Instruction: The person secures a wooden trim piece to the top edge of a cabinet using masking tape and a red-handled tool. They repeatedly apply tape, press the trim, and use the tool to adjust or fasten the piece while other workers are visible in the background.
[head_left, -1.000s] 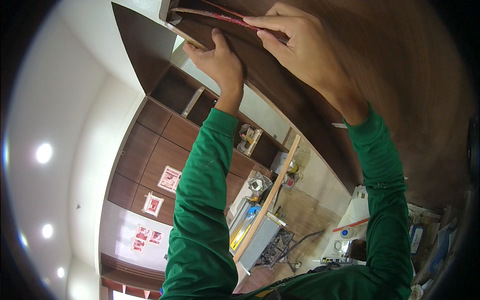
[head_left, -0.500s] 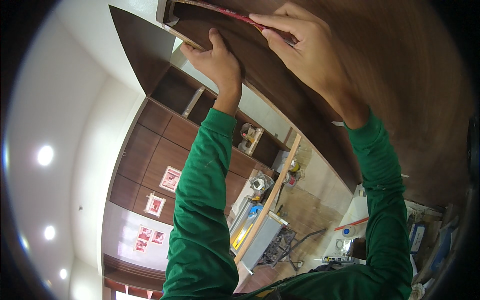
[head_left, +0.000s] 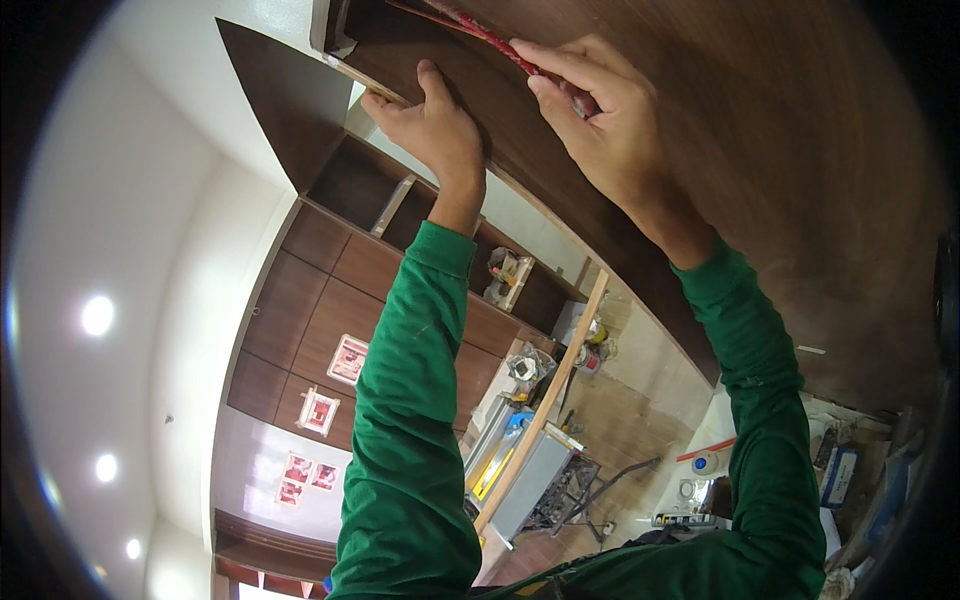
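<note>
My left hand [head_left: 430, 125] grips the pale edge of a dark brown wooden panel [head_left: 540, 165], thumb flat on its face and fingers curled around the edge. Above and to the right, my right hand [head_left: 605, 120] pinches a thin, worn red stick [head_left: 490, 38] between thumb and fingers. The stick slants up to the left across the panel, and its far end runs out of the picture at the top. A thinner reddish line lies beside it; I cannot tell whether that is a separate piece or a reflection.
A wide brown wooden surface [head_left: 820, 180] rises at the right. Behind my left arm stand brown shelves [head_left: 350, 180]. Below, a long wooden strip [head_left: 545, 395] crosses in front of a grey bench machine [head_left: 535, 480]. A bottle with a blue cap [head_left: 705, 463] stands among tools at lower right.
My right hand has shifted slightly right and down, and the red stick now slants more steeply. My right forearm has swung a little left. My left hand keeps its hold on the panel edge.
</note>
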